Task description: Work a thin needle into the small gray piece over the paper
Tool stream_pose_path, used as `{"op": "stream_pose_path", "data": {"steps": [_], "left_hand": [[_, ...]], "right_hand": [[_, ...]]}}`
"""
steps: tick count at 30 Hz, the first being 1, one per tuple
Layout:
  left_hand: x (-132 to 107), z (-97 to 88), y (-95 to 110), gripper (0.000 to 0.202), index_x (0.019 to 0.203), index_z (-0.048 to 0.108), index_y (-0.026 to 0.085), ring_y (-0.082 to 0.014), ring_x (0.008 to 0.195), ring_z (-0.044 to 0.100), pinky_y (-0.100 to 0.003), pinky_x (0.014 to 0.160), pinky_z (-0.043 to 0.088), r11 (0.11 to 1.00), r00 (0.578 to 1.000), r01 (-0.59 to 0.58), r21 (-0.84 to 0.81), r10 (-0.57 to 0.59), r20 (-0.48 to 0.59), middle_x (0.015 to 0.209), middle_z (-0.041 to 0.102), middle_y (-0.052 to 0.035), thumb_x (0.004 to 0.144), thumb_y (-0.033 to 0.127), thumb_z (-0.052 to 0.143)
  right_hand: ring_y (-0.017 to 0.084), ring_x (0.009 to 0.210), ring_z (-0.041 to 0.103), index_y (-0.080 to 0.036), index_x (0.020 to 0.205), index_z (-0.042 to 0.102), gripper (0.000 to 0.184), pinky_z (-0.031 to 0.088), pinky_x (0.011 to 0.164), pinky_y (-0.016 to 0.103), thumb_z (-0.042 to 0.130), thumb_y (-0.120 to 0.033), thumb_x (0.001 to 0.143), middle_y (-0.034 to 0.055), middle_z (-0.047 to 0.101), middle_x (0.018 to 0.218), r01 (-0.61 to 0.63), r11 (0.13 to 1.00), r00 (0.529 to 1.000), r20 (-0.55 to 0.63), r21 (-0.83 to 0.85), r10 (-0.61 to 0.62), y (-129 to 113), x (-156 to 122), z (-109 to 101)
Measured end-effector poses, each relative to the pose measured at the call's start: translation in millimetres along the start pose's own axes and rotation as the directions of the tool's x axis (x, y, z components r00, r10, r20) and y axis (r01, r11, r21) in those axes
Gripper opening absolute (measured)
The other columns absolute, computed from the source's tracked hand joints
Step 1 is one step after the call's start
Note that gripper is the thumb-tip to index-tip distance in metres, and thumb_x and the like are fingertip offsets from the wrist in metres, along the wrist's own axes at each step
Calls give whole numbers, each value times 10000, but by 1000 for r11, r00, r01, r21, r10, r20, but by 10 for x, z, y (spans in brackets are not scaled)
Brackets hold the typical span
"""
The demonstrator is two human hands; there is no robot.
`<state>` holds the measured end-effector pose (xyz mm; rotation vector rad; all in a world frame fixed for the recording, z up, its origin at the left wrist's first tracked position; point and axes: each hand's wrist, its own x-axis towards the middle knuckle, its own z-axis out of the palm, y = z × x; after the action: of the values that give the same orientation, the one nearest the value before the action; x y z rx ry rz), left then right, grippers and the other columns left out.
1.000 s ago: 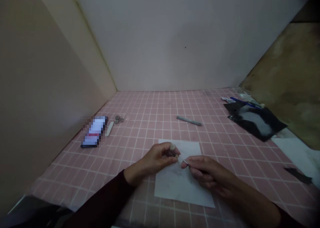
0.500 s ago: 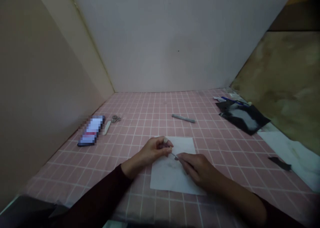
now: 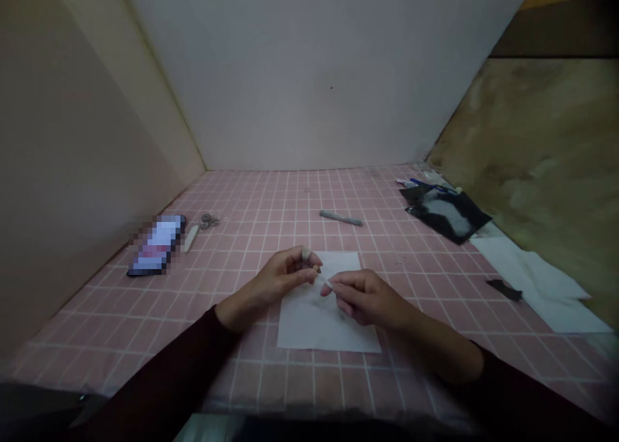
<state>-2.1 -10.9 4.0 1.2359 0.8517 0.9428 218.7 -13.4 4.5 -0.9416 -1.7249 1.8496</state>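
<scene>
Pinching a tiny tan piece (image 3: 316, 269) between thumb and fingers, the left hand (image 3: 283, 274) sits just left of the middle, a bit below center in the frame, with something pale (image 3: 306, 253) around one finger. The right hand (image 3: 370, 297) is just right of it, thumb and fingertips gripping a slim pale tool (image 3: 328, 282) that points toward the tan piece. Can't tell if the two actually touch, it's too small and dim. Both hands are over a white sheet (image 3: 319, 329) at lower center, which lies on a pink tablecloth (image 3: 261, 206) with a white grid. Over on the left of the frame there's a phone (image 3: 157, 245) with a pixelated screen, a pale flat strip (image 3: 191, 239) just beside it, and a little cluster of grey bits (image 3: 207, 221) near the strip's far end. A grey stick (image 3: 341, 218) lies slightly tilted around the center. On the right, there's a black sheet (image 3: 467, 219) with a whitish patch, some white paper (image 3: 532, 281) below it, and a dark scrap (image 3: 504, 290) by the paper's edge.
</scene>
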Motion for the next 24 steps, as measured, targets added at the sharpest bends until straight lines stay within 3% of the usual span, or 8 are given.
{"op": "stream_pose_path", "data": {"steps": [3, 5, 9, 12, 15, 18, 20, 24], "left_hand": [[40, -29, -56, 261, 923, 643, 139, -99, 689, 539, -233, 665, 403, 999, 999, 24, 30, -23, -25, 780, 600, -2, 774, 310, 772], [47, -36, -67, 267, 906, 645, 134, -94, 667, 537, -234, 656, 404, 999, 999, 35, 29, -35, -15, 771, 604, 1, 763, 315, 780], [-1, 1, -3, 248, 984, 621, 147, -131, 752, 604, -266, 713, 433, 998, 996, 61, -20, -60, 64, 833, 660, -31, 818, 292, 736], [-33, 26, 40, 252, 1002, 624, 142, -152, 813, 622, -277, 737, 440, 1000, 994, 23, -15, -21, 109, 883, 669, -50, 826, 288, 732], [-30, 20, 41, 238, 985, 636, 137, -137, 817, 608, -262, 740, 435, 1000, 996, -17, 15, 15, 91, 893, 652, -41, 823, 279, 737], [-11, -1, 21, 239, 1000, 629, 141, -132, 802, 605, -268, 756, 438, 999, 998, -27, 34, 25, 56, 878, 641, -31, 833, 283, 724], [6, -16, -4, 237, 988, 634, 140, -122, 786, 592, -262, 756, 438, 998, 999, -28, 54, 27, 19, 871, 628, -22, 824, 282, 731], [39, -36, -71, 238, 925, 645, 130, -85, 680, 534, -223, 663, 408, 996, 998, 53, 70, -51, -39, 808, 603, -2, 790, 289, 758]], "right_hand": [[128, 607, 502, -179, 799, 630, 208, 402, 623, 274, 517, -298, 926, 17, 573, 672, 239, 851, 946, -86, -468, -313, 14, -32, 80], [139, 638, 522, -173, 818, 638, 195, 405, 656, 288, 501, -261, 926, 28, 591, 692, 257, 805, 932, -83, -535, -353, -2, -39, 94], [54, 409, 294, -151, 903, 659, 243, 253, 423, 197, 526, -352, 927, -55, 468, 561, -17, 1000, 999, -31, -16, 16, -82, -17, 7], [21, 402, 112, -137, 917, 664, 221, 119, 360, 164, 591, -345, 896, -96, 367, 562, -210, 888, 977, 127, 409, 173, -110, 9, -83], [24, 420, 110, -130, 936, 667, 213, 102, 351, 156, 605, -331, 899, -98, 332, 576, -229, 837, 971, 176, 497, 161, -84, 24, -102], [29, 399, 185, -136, 979, 656, 256, 154, 367, 164, 542, -361, 936, -84, 395, 572, -143, 938, 989, 82, 315, 123, -32, 16, -33], [54, 424, 318, -138, 950, 655, 257, 268, 423, 190, 493, -338, 954, -51, 464, 585, 22, 1000, 999, -27, -5, -22, 5, 0, 37], [144, 658, 526, -143, 852, 641, 214, 414, 662, 296, 449, -203, 927, 48, 590, 727, 258, 761, 929, -63, -595, -364, 59, -31, 127]]}}
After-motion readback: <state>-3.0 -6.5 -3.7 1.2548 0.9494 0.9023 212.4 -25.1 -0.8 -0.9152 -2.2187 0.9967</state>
